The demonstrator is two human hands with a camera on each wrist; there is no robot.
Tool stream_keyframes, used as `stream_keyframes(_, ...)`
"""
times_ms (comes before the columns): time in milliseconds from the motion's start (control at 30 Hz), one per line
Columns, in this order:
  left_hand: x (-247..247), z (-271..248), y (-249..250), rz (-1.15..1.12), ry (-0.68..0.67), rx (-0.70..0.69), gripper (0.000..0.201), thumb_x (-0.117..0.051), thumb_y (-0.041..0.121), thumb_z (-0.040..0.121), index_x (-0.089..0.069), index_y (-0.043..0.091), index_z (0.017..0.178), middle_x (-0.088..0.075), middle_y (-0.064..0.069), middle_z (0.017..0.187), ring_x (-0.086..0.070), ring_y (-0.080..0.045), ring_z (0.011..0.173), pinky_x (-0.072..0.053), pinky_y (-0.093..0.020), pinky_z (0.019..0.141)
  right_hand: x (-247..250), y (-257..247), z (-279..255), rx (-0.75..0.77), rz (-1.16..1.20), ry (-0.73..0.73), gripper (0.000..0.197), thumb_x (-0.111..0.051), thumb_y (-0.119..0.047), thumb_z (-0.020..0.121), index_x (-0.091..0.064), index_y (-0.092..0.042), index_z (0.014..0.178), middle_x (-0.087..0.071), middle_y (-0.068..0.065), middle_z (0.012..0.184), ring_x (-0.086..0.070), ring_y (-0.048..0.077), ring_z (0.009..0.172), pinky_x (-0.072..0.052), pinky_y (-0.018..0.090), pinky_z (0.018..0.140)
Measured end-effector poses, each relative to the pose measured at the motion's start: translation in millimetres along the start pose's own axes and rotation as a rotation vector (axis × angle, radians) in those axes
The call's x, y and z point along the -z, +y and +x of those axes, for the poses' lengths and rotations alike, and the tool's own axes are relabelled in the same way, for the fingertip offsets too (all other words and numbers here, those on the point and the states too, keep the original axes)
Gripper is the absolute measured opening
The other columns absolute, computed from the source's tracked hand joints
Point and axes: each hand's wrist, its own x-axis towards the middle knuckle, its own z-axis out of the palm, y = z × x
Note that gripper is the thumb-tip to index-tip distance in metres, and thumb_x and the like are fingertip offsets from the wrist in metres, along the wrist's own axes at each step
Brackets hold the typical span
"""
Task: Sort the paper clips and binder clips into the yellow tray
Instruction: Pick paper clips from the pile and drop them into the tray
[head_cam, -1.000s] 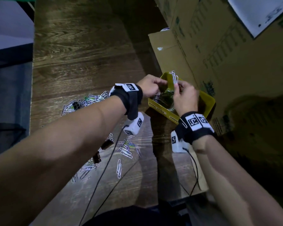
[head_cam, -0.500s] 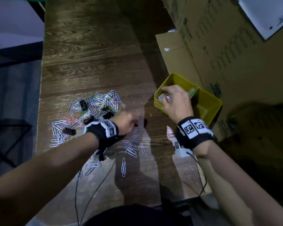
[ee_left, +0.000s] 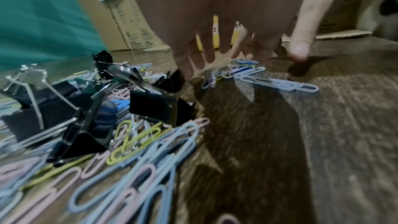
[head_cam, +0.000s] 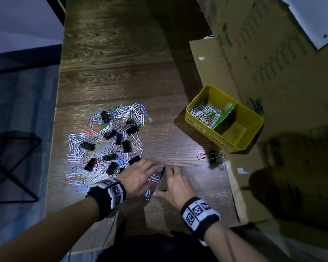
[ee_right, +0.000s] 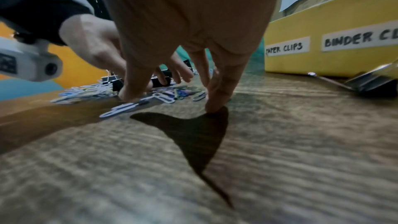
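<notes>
Dark wood grain is running across the desk (head_cam: 121,63), and flattened cardboard boxes (head_cam: 273,63) are lying along its right edge. Toward the left side of the desk a big pile of paper clips (head_cam: 78,148) in white, pink, blue and green is sprawling, with black binder clips (head_cam: 110,134) mixed through it. The yellow tray (head_cam: 254,133) is sitting near the right edge, touching the cardboard; its front wall is carrying two labels, "PAPER CLIPS" and "BINDER CLIPS". The tray's left compartment is holding a heap of paper clips, while the right compartment is lying in shadow, so its contents cannot be made out. One lone binder clip (head_cam: 214,156) is lying on the desk just in front of the tray, wire handles spread.

Near the front edge both hands are working side by side at a small cluster of paper clips (head_cam: 156,176). The left hand (head_cam: 138,178) is reaching down with its fingers spread and fairly straight, the fingertips (ee_left: 189,67) touching the desk at the cluster's edge. The right hand (head_cam: 173,186) is lowering its thumb and fingers around the same cluster, the thumb (ee_right: 133,89) pressing among the clips and a fingertip (ee_right: 215,103) planted on the bare wood. Neither hand is visibly clamping a clip; both are staying open.
</notes>
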Motion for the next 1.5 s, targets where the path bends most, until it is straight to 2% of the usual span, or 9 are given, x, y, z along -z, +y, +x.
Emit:
stream_keyframes(100,3,-8,5,0.045,-0.193,0.144,0.093,-0.055,0.064,0.073,-0.017,0.018,0.144,-0.029,-0.006,0.147,-0.029,-0.024,0.129,-0.037,-0.043,0.105,-17,-9,2,0.025,-0.03,0.043,0.114,-0.071,-0.061,0.067,-0.014,-0.005,0.148,-0.023,0.016,0.144,-0.022,0.034,0.135,-0.028,0.04,0.111)
stream_keyframes(200,2,-11,10,0.08,-0.322,0.177,0.102,-0.064,0.061,0.069,-0.014,0.016,0.146,-0.017,-0.006,0.152,-0.022,-0.026,0.133,-0.034,-0.048,0.105,-22,-16,3,0.091,-0.018,0.069,0.109,-0.076,-0.052,0.067,-0.019,-0.004,0.146,-0.023,0.016,0.143,-0.023,0.031,0.133,-0.027,0.037,0.112)
stream_keyframes(367,-1,-13,10,0.036,-0.183,0.134,0.09,-0.076,0.047,0.062,-0.042,0.007,0.135,-0.042,-0.008,0.141,-0.04,-0.028,0.126,-0.039,-0.041,0.104,-23,-13,3,0.132,0.026,0.057,0.092,-0.075,-0.042,0.074,-0.026,-0.01,0.145,-0.015,0.015,0.147,-0.02,0.029,0.137,-0.027,0.037,0.113)
stream_keyframes(500,-10,-16,12,0.052,0.039,0.054,0.061,-0.088,0.036,0.044,-0.07,0.015,0.099,-0.068,0.0,0.104,-0.065,-0.019,0.091,-0.052,-0.023,0.075,-26,-12,7,0.193,0.045,0.055,0.068,-0.072,-0.031,0.08,-0.043,-0.008,0.137,-0.029,0.012,0.143,-0.031,0.028,0.133,-0.033,0.037,0.11)
stream_keyframes(767,-12,-14,9,-0.14,0.159,0.12,0.014,-0.071,0.015,0.065,-0.069,0.013,0.079,-0.07,-0.002,0.08,-0.066,-0.02,0.073,-0.051,-0.024,0.065,-21,-10,12,0.178,0.115,-0.001,0.031,-0.052,-0.013,0.094,-0.055,-0.004,0.123,-0.048,0.014,0.129,-0.048,0.031,0.116,-0.043,0.041,0.096)
stream_keyframes(1000,-2,-6,12,-0.2,0.078,0.17,0.022,-0.046,0.022,0.077,-0.064,0.01,0.078,-0.065,-0.006,0.07,-0.063,-0.021,0.063,-0.044,-0.023,0.056,-22,-9,19,0.112,0.095,0.039,0.024,-0.046,-0.012,0.092,-0.059,-0.012,0.112,-0.06,0.01,0.114,-0.059,0.03,0.097,-0.051,0.037,0.08)
stream_keyframes(1133,4,-5,9,-0.292,0.083,0.273,0.012,-0.064,0.008,0.075,-0.068,0.009,0.087,-0.069,-0.01,0.083,-0.063,-0.021,0.078,-0.042,-0.022,0.071,-17,-8,21,0.14,0.065,0.127,0.034,-0.054,-0.002,0.088,-0.059,-0.014,0.12,-0.063,0.012,0.115,-0.061,0.031,0.1,-0.052,0.036,0.086)
stream_keyframes(1267,6,-3,1,-0.384,0.055,0.313,0.005,-0.07,0.012,0.075,-0.065,0.012,0.077,-0.062,0.003,0.069,-0.057,-0.014,0.064,-0.032,-0.012,0.061,-12,-6,26,0.057,0.174,0.072,0.034,-0.056,-0.01,0.091,-0.059,-0.02,0.123,-0.065,0.016,0.104,-0.061,0.031,0.097,-0.052,0.036,0.083)
stream_keyframes(1500,9,9,-8,-0.589,0.001,0.469,0.013,-0.08,0.011,0.068,-0.069,0.016,0.068,-0.056,0.015,0.056,-0.053,0.008,0.053,-0.038,-0.006,0.056,-4,2,29,-0.052,0.485,0.049,0.027,-0.068,-0.016,0.086,-0.068,-0.019,0.112,-0.069,0.01,0.1,-0.063,0.02,0.093,-0.05,0.032,0.091)
